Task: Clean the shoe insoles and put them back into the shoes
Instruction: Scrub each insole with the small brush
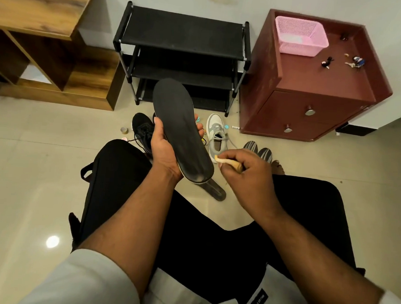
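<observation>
My left hand (pixel 164 145) grips a long black insole (pixel 180 125) by its sides and holds it up over my knees, toe end pointing away. Just right of the insole's heel, my right hand (pixel 247 170) pinches a small brush with a wooden handle and pale bristles (pixel 227 162), the bristles close to the insole's edge. A second dark insole (pixel 216 191) lies on the floor below. A black shoe (pixel 142 131) stands on the floor behind my left hand. A grey and white shoe (pixel 216 134) stands to its right.
A black shoe rack (pixel 183 50) stands against the wall ahead. A maroon cabinet (pixel 311 106) with a pink basket (pixel 301 36) and keys is at right, a wooden shelf unit (pixel 49 60) at left. Striped slippers (pixel 258 151) lie near the cabinet. Small items dot the tiled floor.
</observation>
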Motion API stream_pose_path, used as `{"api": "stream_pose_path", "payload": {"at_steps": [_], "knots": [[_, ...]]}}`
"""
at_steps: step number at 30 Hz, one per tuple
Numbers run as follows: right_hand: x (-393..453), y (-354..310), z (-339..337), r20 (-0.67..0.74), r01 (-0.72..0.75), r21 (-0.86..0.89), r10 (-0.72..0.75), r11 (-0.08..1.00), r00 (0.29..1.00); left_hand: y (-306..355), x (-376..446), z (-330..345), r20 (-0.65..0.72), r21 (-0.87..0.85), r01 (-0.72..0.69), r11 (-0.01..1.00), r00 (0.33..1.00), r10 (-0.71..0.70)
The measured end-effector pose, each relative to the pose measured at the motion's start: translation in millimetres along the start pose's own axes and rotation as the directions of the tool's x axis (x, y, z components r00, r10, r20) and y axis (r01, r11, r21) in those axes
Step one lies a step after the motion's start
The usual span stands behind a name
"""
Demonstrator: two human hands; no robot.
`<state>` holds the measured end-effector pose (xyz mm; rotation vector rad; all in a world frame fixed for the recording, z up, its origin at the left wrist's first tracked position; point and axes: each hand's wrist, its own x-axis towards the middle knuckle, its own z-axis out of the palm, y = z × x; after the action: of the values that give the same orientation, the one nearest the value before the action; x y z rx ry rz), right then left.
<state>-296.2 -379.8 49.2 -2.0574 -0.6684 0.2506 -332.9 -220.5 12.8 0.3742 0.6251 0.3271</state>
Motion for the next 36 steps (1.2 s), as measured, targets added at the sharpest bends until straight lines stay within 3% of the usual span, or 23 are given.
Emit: {"api": "stream_pose_path", "payload": {"at_steps": [5,8,10,13,16,22,24,28,31,33,36], "knots": [[-18.2,-1.3,25.4,0.209,0.151,-0.200,-0.108,0.968,0.972,-1.3,4.0,-3.0,-0.043,-0.051,-0.020,0.998,0.999,0.018],[-25.2,-15.9,36.6,0.255,0.141,-0.108,-0.110,0.984,0.961,-1.9,1.8,-3.2,-0.043,-0.056,-0.034,0.998,0.999,0.032],[-25.7,-27.0,35.8,0.221,0.089,0.037,-0.095,0.995,0.971,-2.5,2.5,-3.6,-0.044,-0.054,-0.044,0.998,0.998,0.041],[-16.5,-28.2,21.0,0.047,-0.044,0.181,0.036,0.983,0.998,-1.2,4.3,-4.7,-0.038,-0.063,-0.060,0.996,0.998,0.058],[-1.9,-13.2,6.0,-0.059,-0.098,0.097,0.104,0.990,0.993,0.4,4.2,-4.8,-0.029,-0.031,-0.068,0.997,0.997,0.067],[-12.9,-8.7,35.7,0.211,0.143,-0.229,-0.094,0.963,0.973,-9.0,3.2,-1.7,-0.025,-0.086,-0.052,0.995,0.998,0.050],[-11.1,-15.9,42.0,0.218,0.136,-0.196,-0.092,0.971,0.972,-9.9,4.4,-4.0,-0.034,-0.093,-0.062,0.994,0.998,0.059],[-1.9,-30.9,29.3,0.220,0.063,0.029,-0.068,0.998,0.973,-5.9,4.8,-5.7,0.020,-0.075,-0.046,0.996,0.999,0.047],[4.9,-16.6,11.4,0.179,0.147,-0.094,-0.128,0.985,0.975,-5.6,2.7,-4.4,0.043,-0.058,-0.023,0.998,0.999,0.026],[2.9,-4.6,5.9,0.236,0.194,-0.194,-0.147,0.962,0.961,-6.7,1.4,-2.7,0.035,-0.069,-0.024,0.997,0.999,0.026],[-6.9,-1.3,15.3,0.358,0.366,-0.160,-0.291,0.917,0.887,-7.7,1.9,-0.5,0.005,-0.081,-0.012,0.997,1.000,0.013]]}}
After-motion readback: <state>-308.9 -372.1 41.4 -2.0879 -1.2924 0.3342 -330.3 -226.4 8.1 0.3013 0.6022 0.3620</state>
